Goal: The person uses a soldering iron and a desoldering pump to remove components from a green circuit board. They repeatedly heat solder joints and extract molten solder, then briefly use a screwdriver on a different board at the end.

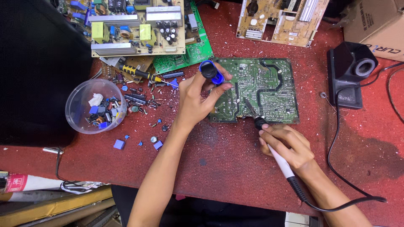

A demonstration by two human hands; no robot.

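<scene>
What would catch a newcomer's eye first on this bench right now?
The green circuit board lies solder-side up at the centre of the red table. The right hand holds a soldering iron with its tip on the board, and the left hand holds a blue desoldering pump at the board's left edge. At left, a clear bowl holds loose parts, with more scattered beside it.

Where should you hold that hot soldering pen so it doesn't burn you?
Hold the soldering iron by its white handle, behind the black collar, coming from the cord end, as the right hand does in a pencil grip. The thin metal tip points away onto the green circuit board.
</scene>
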